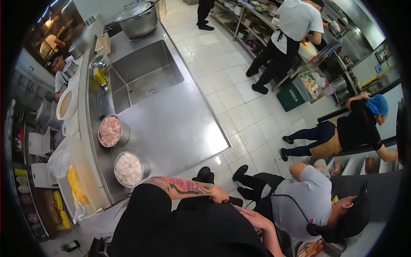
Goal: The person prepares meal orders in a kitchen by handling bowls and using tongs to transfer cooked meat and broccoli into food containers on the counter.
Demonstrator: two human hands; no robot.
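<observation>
Both of my hands are in front of my black top, at waist height. My left hand, at the end of a tattooed forearm, is closed with its fingers curled in. What it grips, if anything, is hidden. My right hand lies against the black cloth with its fingers stretched out. A thin dark edge shows between the two hands, too small to name. Nearest on the steel counter stand a metal pot of white pieces and a metal pot of pink raw meat.
A sink is set into the counter, with a large lidded pot behind it. At the left are a plastic tub with a yellow bag and a white bowl. Several people work at the right, one close beside me in grey.
</observation>
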